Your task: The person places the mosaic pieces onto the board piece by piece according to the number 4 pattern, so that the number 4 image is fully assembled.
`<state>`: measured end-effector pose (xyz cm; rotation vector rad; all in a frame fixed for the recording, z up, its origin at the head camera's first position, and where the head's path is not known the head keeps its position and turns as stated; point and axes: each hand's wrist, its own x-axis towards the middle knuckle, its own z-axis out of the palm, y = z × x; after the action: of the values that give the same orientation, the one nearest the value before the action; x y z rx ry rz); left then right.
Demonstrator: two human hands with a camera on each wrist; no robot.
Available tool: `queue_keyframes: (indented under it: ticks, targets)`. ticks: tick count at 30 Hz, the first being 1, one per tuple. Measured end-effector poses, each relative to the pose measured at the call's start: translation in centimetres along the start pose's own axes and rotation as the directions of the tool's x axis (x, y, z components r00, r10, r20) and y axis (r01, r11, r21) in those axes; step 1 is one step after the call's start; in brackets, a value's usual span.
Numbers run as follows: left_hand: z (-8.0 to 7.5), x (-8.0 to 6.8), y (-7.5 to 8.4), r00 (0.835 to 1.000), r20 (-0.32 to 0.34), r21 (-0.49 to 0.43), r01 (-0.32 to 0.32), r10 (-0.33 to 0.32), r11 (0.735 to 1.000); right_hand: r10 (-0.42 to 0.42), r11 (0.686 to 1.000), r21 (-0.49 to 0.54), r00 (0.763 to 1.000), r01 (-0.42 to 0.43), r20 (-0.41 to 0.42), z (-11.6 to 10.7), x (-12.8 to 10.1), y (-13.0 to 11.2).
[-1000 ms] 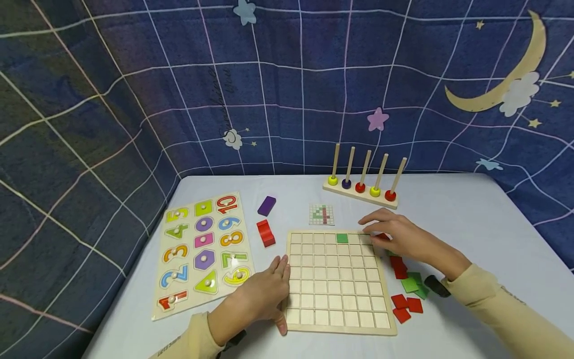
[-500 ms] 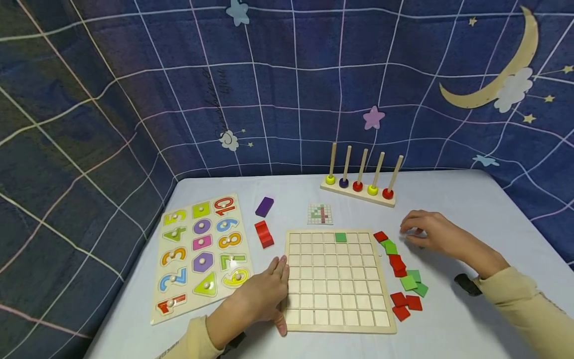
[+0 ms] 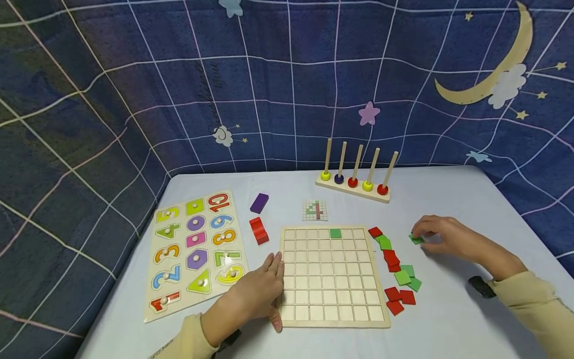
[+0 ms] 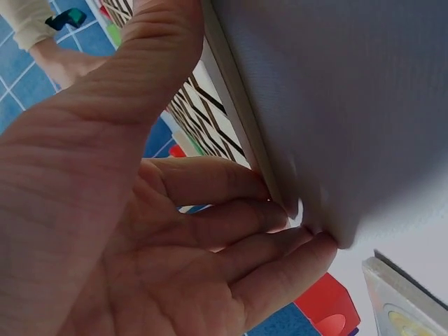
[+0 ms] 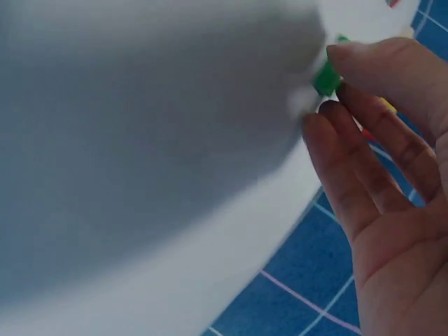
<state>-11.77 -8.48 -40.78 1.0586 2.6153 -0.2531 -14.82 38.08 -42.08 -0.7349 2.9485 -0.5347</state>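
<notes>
A flat green square tile (image 3: 416,239) sits pinched in the right hand's (image 3: 448,238) fingertips, near the table's (image 3: 448,199) right edge. The left hand (image 3: 253,294), fingers relaxed, presses the gridded wooden board's (image 3: 332,279) left edge.

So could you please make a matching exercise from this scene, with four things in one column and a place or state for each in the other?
Things:
1. left hand
2. right hand
3. purple block
4. green tile in the grid board

Places or states:
A. pinches a green tile right of the board
B. lies in the top row of squares
C. rests flat against the left edge of the grid board
D. lies on the table behind the red block

Pairs: 1-C, 2-A, 3-D, 4-B
</notes>
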Motion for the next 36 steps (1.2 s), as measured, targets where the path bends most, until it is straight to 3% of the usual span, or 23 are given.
queue_keyframes:
  ticks: [5, 15, 19, 29, 36]
  targets:
    - [-0.1, 0.0, 0.0, 1.000, 0.015, -0.015, 0.008, -0.007, 1.000, 0.044, 0.999, 0.002, 0.999, -0.044, 0.027, 0.6, 0.6, -0.6]
    - [0.1, 0.0, 0.2, 1.000, 0.020, -0.017, 0.018, -0.018, 1.000, -0.103, 0.993, 0.053, 0.993, 0.106, -0.063, 0.9, 1.8, -2.3]
    - [0.2, -0.1, 0.2, 1.000, 0.011, -0.008, 0.021, -0.021, 1.000, -0.151, 0.985, 0.071, 0.985, 0.157, -0.079, 1.1, 3.3, -4.1]
    - [0.0, 0.1, 0.0, 1.000, 0.013, 0.008, 0.024, -0.024, 1.000, -0.215, 0.969, 0.124, 0.976, 0.216, -0.021, 3.1, 7.9, -9.4]
    - [0.1, 0.0, 0.2, 0.999, 0.027, 0.004, 0.035, -0.035, 0.999, -0.345, 0.933, 0.112, 0.938, 0.342, 0.009, 5.1, 11.2, -12.2]
